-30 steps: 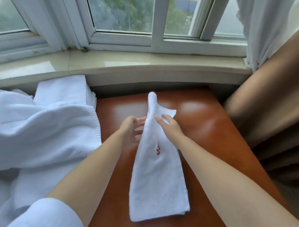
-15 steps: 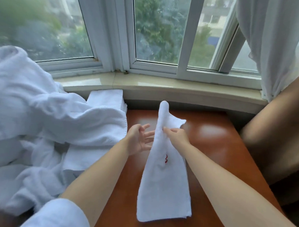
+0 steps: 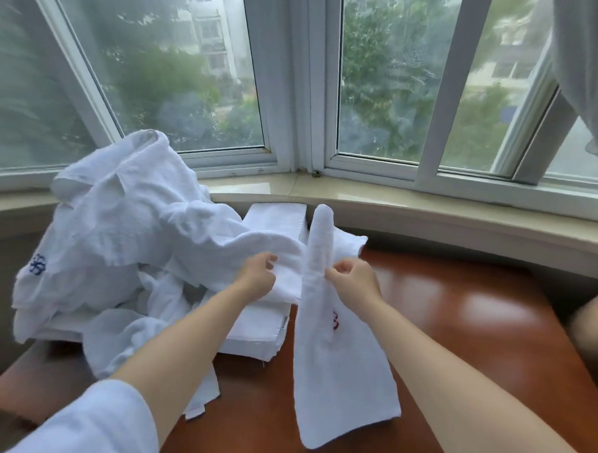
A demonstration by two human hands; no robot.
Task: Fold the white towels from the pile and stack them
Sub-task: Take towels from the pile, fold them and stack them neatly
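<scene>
A narrow folded white towel (image 3: 339,375) with a small red mark hangs upright over the brown table (image 3: 474,336), its lower end resting on the wood. My right hand (image 3: 355,282) pinches this towel near its middle. My left hand (image 3: 257,277) has its fingers curled on the edge of a loose white towel from the pile (image 3: 125,246) at the left. A stack of folded white towels (image 3: 269,327) lies between the pile and the held towel, partly under the loose cloth.
A stone window sill (image 3: 428,211) and white window frames run along the back. A sheer curtain (image 3: 585,67) hangs at the top right. Something brown and blurred (image 3: 591,328) stands at the table's right edge.
My left hand has left the upright towel and moved left onto the loose towel from the pile. The head has lifted, showing more window and pile. My right hand still holds the folded towel.
</scene>
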